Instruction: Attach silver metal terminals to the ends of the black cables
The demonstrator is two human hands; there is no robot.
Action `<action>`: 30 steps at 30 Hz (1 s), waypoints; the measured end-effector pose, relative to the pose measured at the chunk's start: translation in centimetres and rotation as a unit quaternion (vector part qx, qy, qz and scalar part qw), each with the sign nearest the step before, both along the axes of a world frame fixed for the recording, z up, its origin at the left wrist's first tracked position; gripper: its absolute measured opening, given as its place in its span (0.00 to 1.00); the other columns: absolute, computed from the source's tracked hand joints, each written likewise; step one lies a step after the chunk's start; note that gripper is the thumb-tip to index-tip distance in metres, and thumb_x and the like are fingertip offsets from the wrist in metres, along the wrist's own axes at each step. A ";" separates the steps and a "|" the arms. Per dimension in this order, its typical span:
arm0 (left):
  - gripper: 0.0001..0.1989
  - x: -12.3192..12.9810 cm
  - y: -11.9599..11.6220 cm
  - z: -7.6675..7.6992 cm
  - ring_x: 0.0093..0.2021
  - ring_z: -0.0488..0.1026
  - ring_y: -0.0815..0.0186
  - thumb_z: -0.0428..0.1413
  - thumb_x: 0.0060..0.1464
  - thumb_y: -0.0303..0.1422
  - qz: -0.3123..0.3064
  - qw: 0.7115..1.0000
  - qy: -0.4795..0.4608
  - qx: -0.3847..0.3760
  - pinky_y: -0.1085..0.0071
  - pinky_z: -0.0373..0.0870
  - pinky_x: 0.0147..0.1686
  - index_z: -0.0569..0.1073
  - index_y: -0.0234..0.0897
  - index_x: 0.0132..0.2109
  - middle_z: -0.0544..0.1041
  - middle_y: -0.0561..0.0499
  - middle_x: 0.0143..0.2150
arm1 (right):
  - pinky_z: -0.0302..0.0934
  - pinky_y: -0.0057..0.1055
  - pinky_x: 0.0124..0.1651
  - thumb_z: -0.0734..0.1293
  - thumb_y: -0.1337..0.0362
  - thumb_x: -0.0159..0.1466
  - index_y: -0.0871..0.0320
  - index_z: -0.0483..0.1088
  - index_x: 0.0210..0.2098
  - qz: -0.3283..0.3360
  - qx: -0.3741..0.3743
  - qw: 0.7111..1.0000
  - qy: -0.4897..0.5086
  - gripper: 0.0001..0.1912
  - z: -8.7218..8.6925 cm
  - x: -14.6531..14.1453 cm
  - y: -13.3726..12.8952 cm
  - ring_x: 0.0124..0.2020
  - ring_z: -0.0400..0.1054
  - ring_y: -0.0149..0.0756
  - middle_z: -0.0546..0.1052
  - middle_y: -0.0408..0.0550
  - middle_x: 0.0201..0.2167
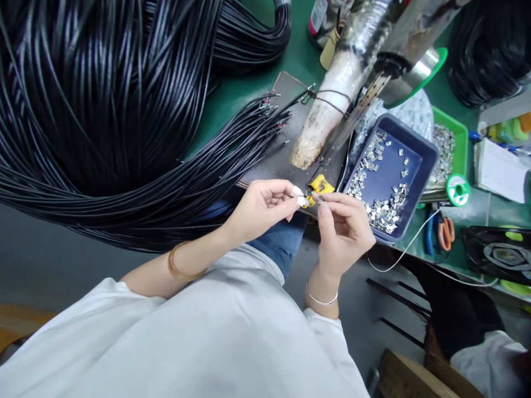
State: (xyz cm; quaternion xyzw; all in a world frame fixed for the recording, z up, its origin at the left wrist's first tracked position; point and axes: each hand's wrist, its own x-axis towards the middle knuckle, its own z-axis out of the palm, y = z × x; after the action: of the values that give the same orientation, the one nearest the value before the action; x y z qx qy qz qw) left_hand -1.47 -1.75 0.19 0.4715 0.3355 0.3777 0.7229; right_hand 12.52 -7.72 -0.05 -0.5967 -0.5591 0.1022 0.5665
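My left hand (269,204), with white coverings on its fingertips, pinches a small pale metallic piece (307,200). Facing it, my right hand (345,226) is closed on thin colored wires (317,195) that run toward that piece. Just beyond my fingertips lies a yellow object (322,184) at the board's near edge. Black cables (249,130) with stripped colored ends spread over the dark board (286,83) beyond my left hand. To the right of my right hand stands a dark blue tray (418,160) with many small metal connectors (384,213).
Large black cable coils (103,88) fill the left. A wrapped tube (332,105) slants over the board. At right are a green bin (460,138), solder spool (458,190), pliers (445,233) and a small fan (501,254). Another person's dark-clothed leg (452,309) shows lower right.
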 end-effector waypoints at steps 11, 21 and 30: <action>0.07 -0.1 0.1 -0.7 0.27 0.70 0.72 0.62 0.53 0.34 -0.001 0.990 0.057 0.133 0.76 0.65 0.26 0.81 0.33 0.34 0.80 0.49 0.31 | 0.76 0.34 0.41 0.69 0.64 0.62 0.55 0.75 0.33 0.063 -0.078 0.992 0.075 0.02 -1.2 1.3 0.4 0.40 0.76 0.33 0.78 0.45 0.37; 0.10 -0.5 -0.4 -0.6 0.24 0.65 0.73 0.55 0.60 0.33 -0.046 0.976 0.099 0.187 0.75 0.62 0.26 0.75 0.33 0.32 0.73 0.52 0.24 | 0.76 0.39 0.46 0.70 0.68 0.61 0.53 0.75 0.34 0.046 -0.041 0.998 -0.002 0.03 -0.5 0.9 -0.5 0.42 0.77 0.35 0.78 0.44 0.40; 0.09 -0.2 0.5 -0.3 0.19 0.58 0.77 0.65 0.50 0.34 -0.039 0.998 0.002 -0.050 0.78 0.52 0.19 0.77 0.32 0.35 0.66 0.58 0.19 | 0.76 0.35 0.38 0.64 0.72 0.66 0.51 0.72 0.43 -0.031 0.101 0.993 -0.048 0.10 -0.6 0.1 -0.4 0.40 0.78 0.34 0.80 0.44 0.40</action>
State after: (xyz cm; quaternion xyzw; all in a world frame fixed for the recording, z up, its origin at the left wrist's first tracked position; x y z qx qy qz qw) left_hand -1.71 -1.24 -0.15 0.4483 0.3368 0.3307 0.7591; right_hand 12.59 -8.16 -0.61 -0.5578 -0.5743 -0.0013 0.5992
